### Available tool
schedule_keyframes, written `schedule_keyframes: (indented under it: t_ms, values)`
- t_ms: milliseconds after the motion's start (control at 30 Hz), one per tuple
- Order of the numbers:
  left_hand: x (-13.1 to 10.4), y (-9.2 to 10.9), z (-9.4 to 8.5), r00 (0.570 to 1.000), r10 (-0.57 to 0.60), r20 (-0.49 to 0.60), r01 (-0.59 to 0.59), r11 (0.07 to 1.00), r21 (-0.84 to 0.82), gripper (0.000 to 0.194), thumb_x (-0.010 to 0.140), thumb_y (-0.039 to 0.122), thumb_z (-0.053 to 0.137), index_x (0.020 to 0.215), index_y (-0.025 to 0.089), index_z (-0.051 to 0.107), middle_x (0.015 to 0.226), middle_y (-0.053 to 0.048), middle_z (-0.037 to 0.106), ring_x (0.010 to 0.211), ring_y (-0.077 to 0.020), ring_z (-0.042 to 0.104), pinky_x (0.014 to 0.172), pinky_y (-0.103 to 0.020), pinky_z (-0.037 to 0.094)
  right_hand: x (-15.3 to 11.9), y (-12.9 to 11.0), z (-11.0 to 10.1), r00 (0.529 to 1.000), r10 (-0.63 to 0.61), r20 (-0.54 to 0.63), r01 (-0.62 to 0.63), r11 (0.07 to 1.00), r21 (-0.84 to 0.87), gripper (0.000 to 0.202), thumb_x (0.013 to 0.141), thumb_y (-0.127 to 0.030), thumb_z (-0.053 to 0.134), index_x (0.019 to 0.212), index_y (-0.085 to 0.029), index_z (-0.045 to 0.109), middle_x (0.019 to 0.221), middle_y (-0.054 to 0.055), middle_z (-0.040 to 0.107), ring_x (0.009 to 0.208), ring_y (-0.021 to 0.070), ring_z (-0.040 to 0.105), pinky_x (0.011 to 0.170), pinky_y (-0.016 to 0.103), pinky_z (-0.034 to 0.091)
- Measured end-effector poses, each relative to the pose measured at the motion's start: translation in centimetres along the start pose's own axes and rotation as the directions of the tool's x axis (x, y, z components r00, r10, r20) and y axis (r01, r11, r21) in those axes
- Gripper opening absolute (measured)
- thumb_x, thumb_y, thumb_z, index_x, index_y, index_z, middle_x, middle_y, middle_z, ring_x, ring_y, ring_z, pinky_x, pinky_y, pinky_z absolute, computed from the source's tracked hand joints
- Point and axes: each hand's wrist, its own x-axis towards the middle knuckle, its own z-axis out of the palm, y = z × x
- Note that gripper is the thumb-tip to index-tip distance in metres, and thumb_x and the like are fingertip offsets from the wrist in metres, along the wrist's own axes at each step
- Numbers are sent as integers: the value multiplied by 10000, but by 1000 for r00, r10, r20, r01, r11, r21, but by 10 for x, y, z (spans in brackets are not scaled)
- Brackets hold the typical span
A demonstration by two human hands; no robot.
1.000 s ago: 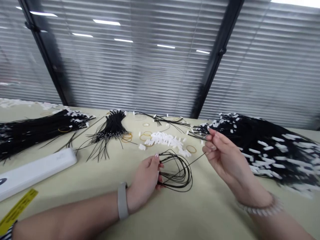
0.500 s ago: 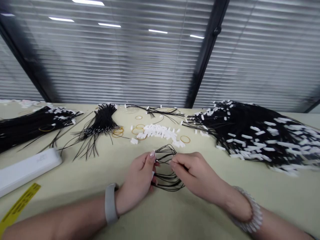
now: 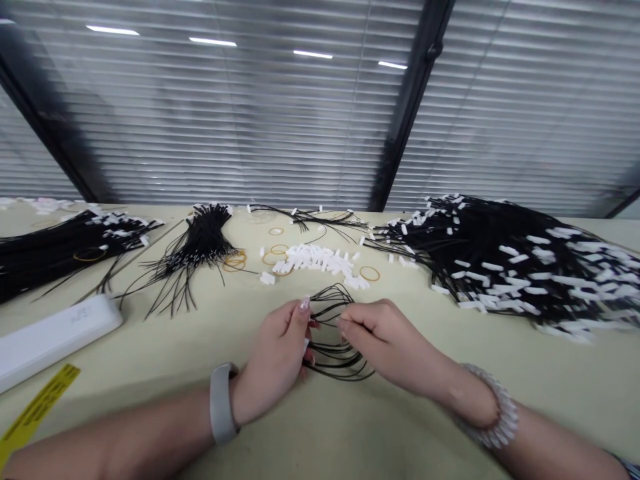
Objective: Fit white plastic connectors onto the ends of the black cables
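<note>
Thin black wires (image 3: pixel 336 360) with white ends curve in loops between my two hands, above the pale tabletop. My left hand (image 3: pixel 281 353) is closed on the bundle, its thumb pressed near the white ends. On the other side, my right hand (image 3: pixel 377 337) pinches with thumb and forefinger at the wires' looped side; its other fingers are curled, and what exactly lies between the fingertips is hidden. Just beyond my hands lies a loose pile of small white connector-like pieces (image 3: pixel 320 259), with tan rubber bands (image 3: pixel 369 273) around it.
A large heap of black wires with white ends (image 3: pixel 480 247) spreads at the right. Further bundles lie at left (image 3: pixel 55 247) and left of centre (image 3: pixel 210 230). A white oblong box (image 3: pixel 55 340) and a yellow printed strip (image 3: pixel 37 410) sit at near left. Blinds (image 3: pixel 250 120) stand behind the table.
The view has tipped slightly. My hands keep nearly the same pose around the wires; the lower wire loops reach a little further right.
</note>
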Motion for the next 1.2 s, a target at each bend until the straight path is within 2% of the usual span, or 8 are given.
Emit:
schedule_keyframes:
  t_ms: [200, 300, 467, 833, 1000, 1100, 1167, 1200]
  values:
    - [0, 0, 0, 999, 33, -11, -33, 999, 35, 340, 850, 453, 355, 687, 180, 474, 575, 36, 443, 401, -93, 492, 314, -171, 352, 4, 2, 2, 983, 169, 75, -181, 966, 185, 258, 821, -233, 341, 590, -171, 439, 479, -46, 374, 441, 63, 334, 413, 187, 295]
    - [0, 0, -1, 998, 53, -26, -51, 997, 65, 333, 852, 443, 349, 688, 180, 471, 572, 35, 444, 397, -94, 497, 311, -171, 352, 5, 2, 3, 972, 199, 125, -223, 949, 221, 283, 844, -269, 322, 624, -173, 473, 425, -56, 371, 372, 62, 318, 364, 188, 278]
    - [0, 1, 0, 998, 53, -19, -51, 994, 94, 324, 850, 435, 351, 683, 181, 463, 567, 35, 442, 403, -102, 508, 309, -173, 348, 5, 1, 10, 994, 106, 0, -105, 983, 152, 243, 825, -300, 440, 638, -166, 517, 551, -32, 464, 503, 65, 379, 468, 193, 317]
    - [-2, 5, -1, 997, 83, -3, -81, 987, 138, 308, 842, 410, 366, 648, 185, 448, 556, 27, 453, 415, -113, 485, 315, -193, 373, 2, -3, 27, 992, -51, -112, 51, 999, 5, 339, 852, -253, 399, 527, -156, 386, 480, -50, 351, 477, 57, 274, 449, 205, 237]
    - [-2, 6, 0, 998, 53, 35, -57, 990, 126, 340, 840, 443, 365, 650, 180, 465, 559, 26, 459, 414, -118, 498, 329, -203, 369, 2, -7, 3, 986, -150, -75, 145, 987, -64, 320, 835, -286, 469, 541, -163, 490, 469, -50, 398, 463, 60, 310, 459, 214, 265]
    - [-4, 7, 0, 996, 62, 61, -68, 992, 105, 320, 836, 441, 369, 674, 185, 471, 571, 35, 450, 402, -121, 512, 322, -205, 353, 3, -5, -16, 953, -224, -203, 204, 972, -117, 178, 816, -321, 516, 813, -181, 624, 751, 20, 593, 694, 116, 513, 637, 252, 404]
    - [-6, 8, 1, 989, 122, 86, -131, 985, 109, 302, 830, 420, 391, 650, 187, 460, 550, 44, 433, 401, -111, 495, 353, -208, 379, 5, -2, -22, 937, -287, -200, 269, 957, -111, 244, 780, -286, 566, 1000, -193, 615, 1058, 77, 576, 996, 183, 501, 865, 338, 384]
    - [-7, 8, 1, 983, 152, 106, -163, 981, 108, 297, 826, 410, 405, 638, 188, 460, 539, 46, 426, 409, -109, 485, 374, -210, 393, 7, 0, -23, 935, -316, -160, 304, 948, -96, 241, 768, -252, 575, 999, -205, 623, 1124, 77, 554, 1070, 197, 472, 926, 363, 349]
